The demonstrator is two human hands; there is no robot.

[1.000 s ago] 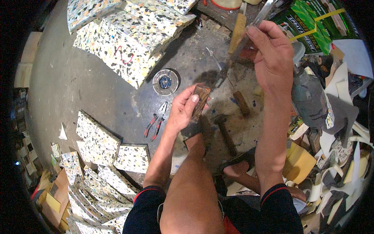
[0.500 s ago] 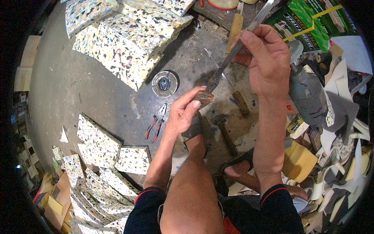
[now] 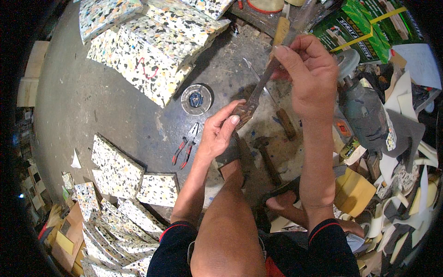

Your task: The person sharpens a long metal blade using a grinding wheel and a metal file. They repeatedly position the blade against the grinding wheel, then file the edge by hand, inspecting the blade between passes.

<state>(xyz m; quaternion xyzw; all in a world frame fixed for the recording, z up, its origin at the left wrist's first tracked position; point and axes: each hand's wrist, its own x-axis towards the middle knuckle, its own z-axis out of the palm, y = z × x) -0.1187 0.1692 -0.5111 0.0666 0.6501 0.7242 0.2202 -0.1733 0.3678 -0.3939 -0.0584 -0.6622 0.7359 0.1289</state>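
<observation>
My left hand [image 3: 219,131] is closed round the dark, worn handle of a long knife [image 3: 265,79], held tilted up and to the right. On the blade, my right hand [image 3: 308,69] presses thumb and fingers together about halfway along. The blade's far end is blurred. Beneath my hands on the concrete floor lies a second, thin-bladed knife with a wooden handle [image 3: 285,123]. A hammer [image 3: 267,161] rests nearer my feet. To the left are pliers with red-and-black handles [image 3: 185,150] and a round clear dish [image 3: 185,100] holding small blue pieces.
Large speckled foam blocks [image 3: 134,60] stand at the far left, with foam slabs [image 3: 117,164] piled nearer. On the right are a grey spray gun canister [image 3: 364,108], green boxes [image 3: 344,34], a yellow foam piece [image 3: 354,191] and heaped scraps [image 3: 392,217].
The knife has turned, so its blade looks darker and its handle sits at another angle. My right hand has shifted slightly left and down. My left hand has barely moved.
</observation>
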